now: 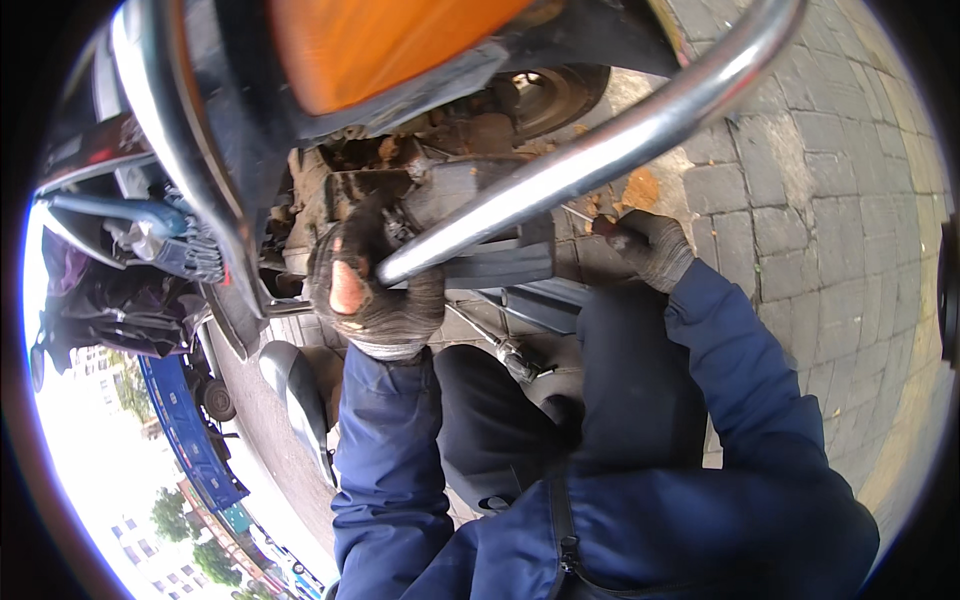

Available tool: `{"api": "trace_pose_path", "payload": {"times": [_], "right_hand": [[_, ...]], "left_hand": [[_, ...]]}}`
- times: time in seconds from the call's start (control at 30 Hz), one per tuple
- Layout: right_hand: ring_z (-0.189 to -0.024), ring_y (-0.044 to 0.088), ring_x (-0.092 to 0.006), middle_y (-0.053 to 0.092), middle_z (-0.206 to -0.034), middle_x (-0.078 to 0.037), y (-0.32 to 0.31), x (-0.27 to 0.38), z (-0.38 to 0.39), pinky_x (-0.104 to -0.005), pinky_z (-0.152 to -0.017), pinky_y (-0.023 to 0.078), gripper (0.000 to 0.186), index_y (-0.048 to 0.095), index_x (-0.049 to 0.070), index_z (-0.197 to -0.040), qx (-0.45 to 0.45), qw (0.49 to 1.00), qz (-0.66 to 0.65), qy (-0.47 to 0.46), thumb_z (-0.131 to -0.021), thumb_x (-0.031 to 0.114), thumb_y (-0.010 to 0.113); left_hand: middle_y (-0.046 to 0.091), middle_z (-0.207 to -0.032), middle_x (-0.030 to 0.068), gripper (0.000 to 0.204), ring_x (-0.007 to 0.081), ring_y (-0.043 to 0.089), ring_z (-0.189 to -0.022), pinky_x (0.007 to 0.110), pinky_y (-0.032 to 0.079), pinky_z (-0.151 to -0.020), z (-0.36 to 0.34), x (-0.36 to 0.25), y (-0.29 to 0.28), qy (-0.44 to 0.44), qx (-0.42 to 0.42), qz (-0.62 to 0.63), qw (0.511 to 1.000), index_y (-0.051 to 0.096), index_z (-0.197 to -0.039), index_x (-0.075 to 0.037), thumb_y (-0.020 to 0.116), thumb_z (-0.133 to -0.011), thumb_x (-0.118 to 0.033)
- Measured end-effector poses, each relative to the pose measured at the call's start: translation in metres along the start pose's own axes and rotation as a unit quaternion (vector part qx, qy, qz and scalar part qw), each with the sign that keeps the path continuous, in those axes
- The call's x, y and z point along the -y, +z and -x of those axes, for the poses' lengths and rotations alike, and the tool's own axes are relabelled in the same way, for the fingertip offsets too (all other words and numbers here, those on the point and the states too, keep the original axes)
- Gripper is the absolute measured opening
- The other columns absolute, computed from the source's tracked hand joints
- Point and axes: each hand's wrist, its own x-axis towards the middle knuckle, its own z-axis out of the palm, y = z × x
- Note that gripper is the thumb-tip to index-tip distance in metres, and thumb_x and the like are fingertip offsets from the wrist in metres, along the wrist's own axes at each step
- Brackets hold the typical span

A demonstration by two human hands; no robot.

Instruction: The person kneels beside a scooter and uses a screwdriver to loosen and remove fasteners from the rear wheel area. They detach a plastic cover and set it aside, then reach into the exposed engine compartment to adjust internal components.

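My left hand (pixel 378 290), in a dark knitted glove with a reddish patch on its back, is closed round the lower end of a shiny chrome bar (pixel 570 175). The bar slants up to the right across the view. Its fingers partly hide the dirty mechanical parts (pixel 345 190) under an orange and black vehicle (pixel 390 45). To the right, my gloved right hand (pixel 655 250) is closed round the dark red and black handle of a screwdriver (pixel 605 226). The thin shaft points left toward the vehicle's underside. A grey plastic piece (pixel 500 265) lies between the hands, above my knees.
A wheel (pixel 560 95) stands behind the bar. Below the grey piece are a blue plastic part (pixel 545 305) and a cable with a connector (pixel 517 358). Brick paving (pixel 840 250) spreads to the right. At left hang a dark bag (pixel 120 310) and, farther off, a blue truck (pixel 185 430).
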Motion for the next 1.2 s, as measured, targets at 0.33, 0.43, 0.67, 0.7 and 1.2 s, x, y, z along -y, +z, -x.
{"api": "trace_pose_path", "payload": {"times": [0.33, 0.43, 0.67, 0.7, 1.2], "right_hand": [[-0.061, 0.049, -0.0129, 0.054, -0.065, -0.004, -0.113, -0.010, 0.085, -0.0339, -0.057, 0.042, 0.035, 0.072, 0.000, -0.092, -0.170, 0.964, 0.171, 0.114, -0.091, 0.035, 0.075], [-0.061, 0.052, -0.0160, 0.056, -0.065, -0.007, -0.123, 0.014, 0.062, -0.0355, -0.058, 0.044, 0.039, 0.073, 0.000, -0.094, -0.204, 0.949, 0.220, 0.096, -0.092, 0.039, 0.073], [-0.078, 0.068, -0.0379, 0.067, -0.078, -0.023, -0.112, 0.041, 0.036, -0.0454, -0.074, 0.052, 0.047, 0.073, 0.003, -0.095, -0.136, 0.900, 0.392, 0.130, -0.096, 0.048, 0.062], [-0.080, 0.068, -0.0388, 0.068, -0.079, -0.024, -0.109, 0.040, 0.030, -0.0464, -0.076, 0.052, 0.049, 0.073, 0.003, -0.095, -0.120, 0.895, 0.408, 0.133, -0.096, 0.050, 0.061], [-0.070, 0.066, -0.0340, 0.069, -0.075, -0.021, -0.056, 0.017, -0.016, -0.0454, -0.072, 0.051, 0.065, 0.073, -0.004, -0.093, -0.005, 0.932, 0.326, 0.157, -0.094, 0.060, 0.061]], "left_hand": [[0.067, -0.118, 0.0182, 0.044, 0.0225, 0.067, -0.101, 0.035, 0.054, -0.090, 0.001, -0.004, 0.007, -0.001, -0.049, 0.025, 0.999, 0.053, -0.133, 0.008, 0.063, -0.092, -0.005], [0.068, -0.116, 0.0177, 0.041, 0.0223, 0.067, -0.101, 0.035, 0.054, -0.090, -0.001, -0.008, 0.005, -0.009, -0.034, -0.013, 0.999, 0.055, -0.131, 0.008, 0.062, -0.092, -0.005], [0.070, -0.112, 0.0181, 0.041, 0.0217, 0.068, -0.099, 0.033, 0.053, -0.091, -0.001, -0.018, 0.001, -0.059, -0.031, -0.059, 0.996, 0.060, -0.127, 0.008, 0.063, -0.086, 0.002], [0.071, -0.110, 0.0172, 0.039, 0.0213, 0.068, -0.098, 0.033, 0.053, -0.090, -0.002, -0.017, 0.001, -0.037, -0.025, -0.051, 0.998, 0.060, -0.125, 0.008, 0.065, -0.088, -0.001], [0.071, -0.104, 0.0185, 0.044, 0.0188, 0.070, -0.082, 0.029, 0.057, -0.072, -0.004, -0.013, 0.002, -0.040, -0.002, -0.062, 0.997, 0.056, -0.128, 0.007, 0.062, -0.086, -0.001]]}}
